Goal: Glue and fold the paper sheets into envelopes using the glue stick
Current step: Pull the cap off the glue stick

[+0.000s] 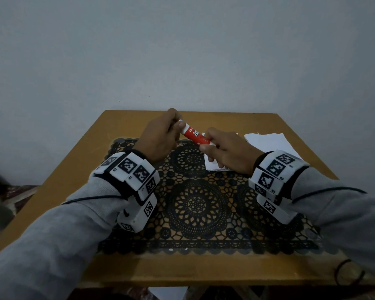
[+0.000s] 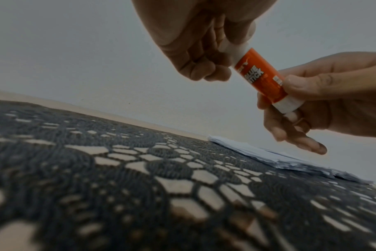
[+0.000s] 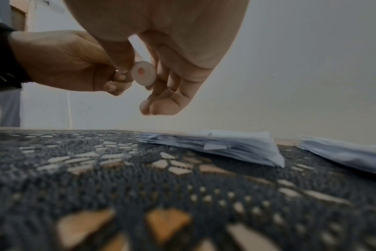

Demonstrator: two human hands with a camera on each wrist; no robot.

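I see both hands over a black lace mat (image 1: 195,204) on the wooden worktop (image 1: 100,144), a plain grey wall (image 1: 182,50) behind the mat: left hand (image 1: 160,137) fingers pinch the glue stick (image 1: 194,135) cap, right hand (image 1: 227,152) fingers grip its base.

Tilted red glue stick (image 1: 195,135), stacked paper sheets (image 1: 271,144)

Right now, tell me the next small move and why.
Probably pull the cap off. The left hand grips that white end while the right hand holds the glue stick by its base, above the paper; no glue shows yet.
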